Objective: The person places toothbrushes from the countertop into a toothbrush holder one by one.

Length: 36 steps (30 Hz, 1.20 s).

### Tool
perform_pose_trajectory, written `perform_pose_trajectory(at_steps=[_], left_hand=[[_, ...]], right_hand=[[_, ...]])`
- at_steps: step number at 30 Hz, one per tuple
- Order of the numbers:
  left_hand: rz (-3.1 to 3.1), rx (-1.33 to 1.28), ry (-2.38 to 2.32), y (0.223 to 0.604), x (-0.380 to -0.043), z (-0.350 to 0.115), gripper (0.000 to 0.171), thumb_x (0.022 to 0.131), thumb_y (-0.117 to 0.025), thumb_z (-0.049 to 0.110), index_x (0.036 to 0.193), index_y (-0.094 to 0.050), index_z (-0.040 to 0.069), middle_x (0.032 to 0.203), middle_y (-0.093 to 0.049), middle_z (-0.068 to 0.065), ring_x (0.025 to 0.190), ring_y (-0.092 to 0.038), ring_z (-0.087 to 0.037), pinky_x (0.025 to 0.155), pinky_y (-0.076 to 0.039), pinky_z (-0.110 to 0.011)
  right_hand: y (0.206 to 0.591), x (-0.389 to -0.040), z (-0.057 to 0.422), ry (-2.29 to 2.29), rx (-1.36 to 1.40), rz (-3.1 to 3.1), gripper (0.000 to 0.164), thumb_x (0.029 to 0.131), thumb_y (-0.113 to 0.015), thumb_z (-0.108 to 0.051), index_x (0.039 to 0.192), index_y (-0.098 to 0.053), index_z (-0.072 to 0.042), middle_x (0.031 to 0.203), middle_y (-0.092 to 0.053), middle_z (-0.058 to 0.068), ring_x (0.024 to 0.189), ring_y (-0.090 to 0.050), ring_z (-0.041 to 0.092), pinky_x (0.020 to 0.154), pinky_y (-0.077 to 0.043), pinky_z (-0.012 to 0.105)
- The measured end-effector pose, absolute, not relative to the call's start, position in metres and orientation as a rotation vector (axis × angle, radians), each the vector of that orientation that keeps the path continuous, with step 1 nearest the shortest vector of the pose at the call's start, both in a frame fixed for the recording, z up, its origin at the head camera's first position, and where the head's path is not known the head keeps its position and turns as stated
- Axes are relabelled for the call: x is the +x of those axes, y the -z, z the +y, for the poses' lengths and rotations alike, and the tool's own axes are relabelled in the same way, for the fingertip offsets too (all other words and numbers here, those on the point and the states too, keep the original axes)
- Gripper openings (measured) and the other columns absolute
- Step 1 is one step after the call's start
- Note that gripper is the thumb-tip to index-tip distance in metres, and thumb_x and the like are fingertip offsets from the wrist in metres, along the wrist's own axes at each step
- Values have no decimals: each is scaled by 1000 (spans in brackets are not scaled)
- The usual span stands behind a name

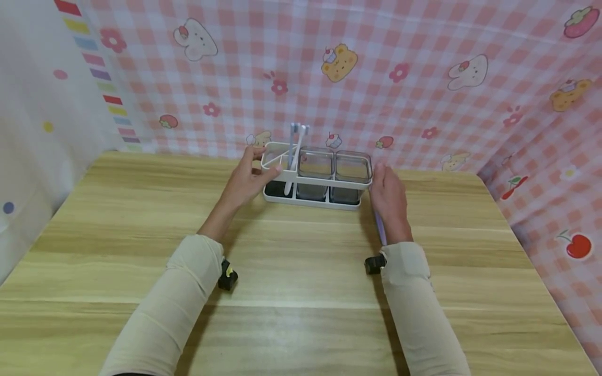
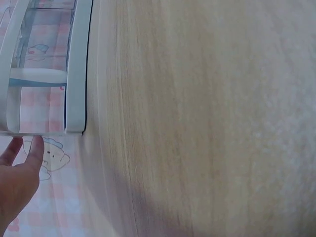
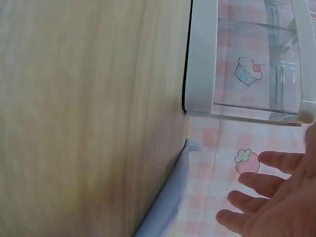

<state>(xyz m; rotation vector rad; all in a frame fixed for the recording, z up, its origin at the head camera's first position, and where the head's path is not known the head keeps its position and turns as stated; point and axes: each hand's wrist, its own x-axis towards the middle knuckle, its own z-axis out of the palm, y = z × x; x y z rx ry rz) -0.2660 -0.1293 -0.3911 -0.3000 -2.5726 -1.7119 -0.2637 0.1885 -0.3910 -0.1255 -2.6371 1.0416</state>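
A white toothbrush rack (image 1: 324, 205) stands at the table's back edge. Clear cups fill its middle slot (image 1: 316, 164) and right slot (image 1: 354, 167). Two toothbrushes (image 1: 299, 143), one bluish and one white, lean upright in its left, divided part. My left hand (image 1: 242, 180) is at the rack's left end, its thumb and fingertips touching it with the fingers fairly straight. My right hand (image 1: 389, 196) is beside the right end, its fingers extended and spread in the right wrist view. A purple toothbrush (image 3: 165, 202) lies on the table right of the rack, partly hidden by that hand in the head view.
The wood-grain table (image 1: 291, 324) spreads out in front of the rack. Right behind it hangs a pink checked cloth (image 1: 291, 62), which continues along the right side. A white dotted cloth (image 1: 28, 130) hangs on the left. Each wrist wears a small black camera (image 1: 228, 275).
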Motion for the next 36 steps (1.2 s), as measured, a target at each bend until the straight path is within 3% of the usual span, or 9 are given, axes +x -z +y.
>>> perform_pose_trajectory(at_steps=[2,6,17,25,30,36], left_hand=[[-2574,-301,1711,392,-266,-129,71,96,-67,45,150,-36,11,152,-42,-17,120,-53,-35,97,-49,-47],[-2571,-300,1714,392,-266,-129,70,96,-67,44,150,-36,11,151,-42,-17,119,-53,-34,96,-50,-47],[-2573,-302,1713,392,-268,-130,71,96,-67,45,150,-36,11,152,-42,-17,119,-53,-34,95,-50,-46],[-2563,-304,1705,392,-267,-130,70,96,-67,42,150,-36,10,151,-43,-18,119,-53,-35,95,-49,-46],[-2564,-308,1709,391,-266,-130,70,96,-67,42,150,-36,10,151,-42,-18,120,-53,-34,95,-49,-46],[-2556,-298,1722,392,-267,-130,69,97,-67,43,149,-37,11,151,-43,-17,119,-53,-33,95,-49,-46]], right_hand=[[392,-263,190,-1043,-125,-2676,51,112,-29,-37,126,-58,3,134,-56,29,128,-49,47,104,-38,58],[393,-263,193,-1042,-138,-2741,53,111,-34,-33,153,-40,0,153,-43,23,142,-38,41,116,-29,53],[397,-265,207,-1025,-166,-2905,63,103,-52,-32,152,-38,5,148,-45,31,137,-41,45,113,-33,54],[401,-269,212,-1043,-214,-3017,69,100,-61,-33,153,-37,3,148,-47,28,134,-45,43,111,-37,54],[403,-271,214,-1015,-209,-3026,65,98,-66,-29,150,-43,3,138,-56,26,122,-54,40,104,-43,52],[407,-275,216,-950,-176,-3057,52,95,-70,-27,138,-58,1,123,-64,21,103,-59,35,87,-48,47]])
